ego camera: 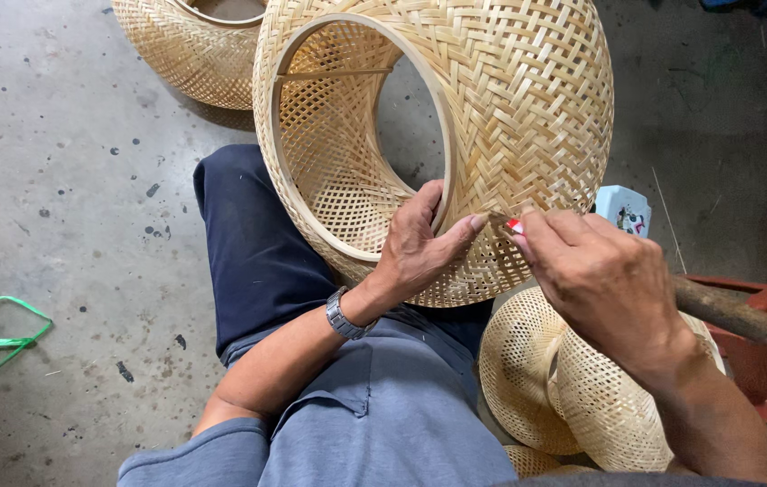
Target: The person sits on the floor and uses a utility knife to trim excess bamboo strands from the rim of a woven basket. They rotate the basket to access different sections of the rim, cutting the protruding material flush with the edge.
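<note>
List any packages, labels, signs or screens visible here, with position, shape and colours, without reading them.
Small box-like package: on the floor just behind the right hand, beside the woven basket; pale blue and white, rounded corners, small coloured print on its side.
No signs or screens in view.

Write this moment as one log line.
left hand: holds woven basket rim | right hand: small red tool at weave | basket on lap

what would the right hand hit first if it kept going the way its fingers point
Most likely the woven bamboo shade: the right hand points up-left with its fingertips already at the weave, right beside the left hand thumb. Depth is hard to judge.
</note>
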